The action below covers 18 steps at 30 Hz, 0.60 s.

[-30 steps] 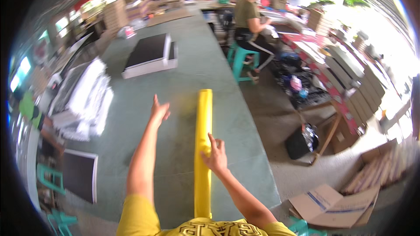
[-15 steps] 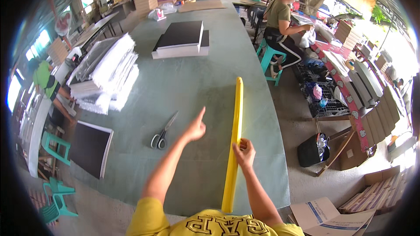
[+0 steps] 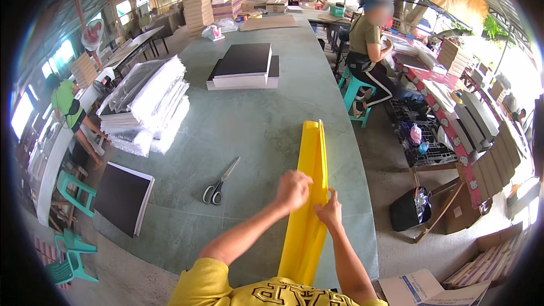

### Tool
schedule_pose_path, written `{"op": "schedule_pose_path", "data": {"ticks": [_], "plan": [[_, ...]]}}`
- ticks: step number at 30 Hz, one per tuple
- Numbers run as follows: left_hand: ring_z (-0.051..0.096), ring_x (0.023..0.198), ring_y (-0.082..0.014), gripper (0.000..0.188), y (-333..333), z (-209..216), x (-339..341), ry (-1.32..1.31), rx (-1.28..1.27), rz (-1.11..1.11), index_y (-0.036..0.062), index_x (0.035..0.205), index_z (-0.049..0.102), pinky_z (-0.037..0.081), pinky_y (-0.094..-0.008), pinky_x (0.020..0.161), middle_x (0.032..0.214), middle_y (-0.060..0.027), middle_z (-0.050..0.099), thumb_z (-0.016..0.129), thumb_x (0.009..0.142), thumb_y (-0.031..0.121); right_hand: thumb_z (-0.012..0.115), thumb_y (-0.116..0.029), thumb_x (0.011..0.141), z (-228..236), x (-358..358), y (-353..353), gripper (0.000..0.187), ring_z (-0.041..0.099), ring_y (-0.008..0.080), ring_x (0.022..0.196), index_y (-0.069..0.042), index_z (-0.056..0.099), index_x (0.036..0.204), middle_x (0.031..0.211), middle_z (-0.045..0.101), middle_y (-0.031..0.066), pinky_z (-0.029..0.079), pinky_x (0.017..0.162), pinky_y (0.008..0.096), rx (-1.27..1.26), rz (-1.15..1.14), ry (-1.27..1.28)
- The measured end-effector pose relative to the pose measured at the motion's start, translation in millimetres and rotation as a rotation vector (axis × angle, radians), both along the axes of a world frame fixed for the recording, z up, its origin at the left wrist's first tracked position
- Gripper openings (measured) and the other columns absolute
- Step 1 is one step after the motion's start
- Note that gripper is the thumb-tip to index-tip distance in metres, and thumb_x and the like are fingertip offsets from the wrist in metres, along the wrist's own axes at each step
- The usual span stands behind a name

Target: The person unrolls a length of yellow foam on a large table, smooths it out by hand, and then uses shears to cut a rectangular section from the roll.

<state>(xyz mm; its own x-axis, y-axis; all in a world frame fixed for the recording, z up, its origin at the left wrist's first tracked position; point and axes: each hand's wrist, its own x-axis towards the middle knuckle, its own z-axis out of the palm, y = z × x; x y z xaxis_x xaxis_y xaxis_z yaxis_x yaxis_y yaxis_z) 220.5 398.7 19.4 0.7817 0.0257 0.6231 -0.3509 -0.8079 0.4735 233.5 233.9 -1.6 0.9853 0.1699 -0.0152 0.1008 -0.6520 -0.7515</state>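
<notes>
clock dial centred on the yellow sheet (image 3: 305, 226): long, narrow, creased lengthwise, lying on the green table (image 3: 249, 136) near its 3 o'clock edge, running 12 to about 6. folds partly open, thin raised flap along the 3 o'clock side. my left hand (image 3: 293, 190): fingers curled in, at the sheet, 9 o'clock side; can't tell if it pinches the material or just rests there. my right hand (image 3: 330, 211): at the sheet's 3 o'clock edge, index finger toward 12, thumb toward the sheet; can't tell if it grasps.

scissors (image 3: 218, 186) flat on the table at 9, tips toward 1, nothing touching them. black-topped board stack (image 3: 243, 59) at 11. plastic-wrapped stack (image 3: 158, 96) at 10, black-topped sheets (image 3: 123, 197) at 9, by the table's edge. co-worker (image 3: 365, 39) at 1, on a teal stool (image 3: 354, 93). black bin (image 3: 405, 212) on the floor at 3, cardboard box flaps (image 3: 416, 286) at 4.
</notes>
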Motion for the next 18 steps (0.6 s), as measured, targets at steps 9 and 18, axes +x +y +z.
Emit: {"op": "schedule_pose_path", "data": {"ticks": [9,18], "plan": [[0.036,0.113,-0.0341,0.037,-45.5,-2.0,-59.3,0.541,0.472,0.097,0.0102,0.103,0.060,0.031,-0.0529,0.091,0.122,-0.0180,0.039,0.063,0.066,0.015,0.065,-0.004,0.068,-3.0,14.0,-0.1,0.042,0.055,0.0185,0.059,-0.004,0.050,0.108,0.068,0.058,0.0091,0.045,0.056,0.0325,0.238,-0.214,0.128],[0.043,0.105,-0.0336,0.028,41.9,12.2,-53.3,0.254,0.343,0.419,0.0069,0.098,0.060,0.036,-0.0509,0.082,0.119,-0.0199,0.042,0.060,0.071,0.012,0.064,-0.002,0.073,-27.3,30.0,-33.0,0.036,0.061,0.0188,0.067,0.004,0.050,0.106,0.080,0.063,0.0138,0.049,0.058,0.0284,0.486,-0.191,0.230]]}}
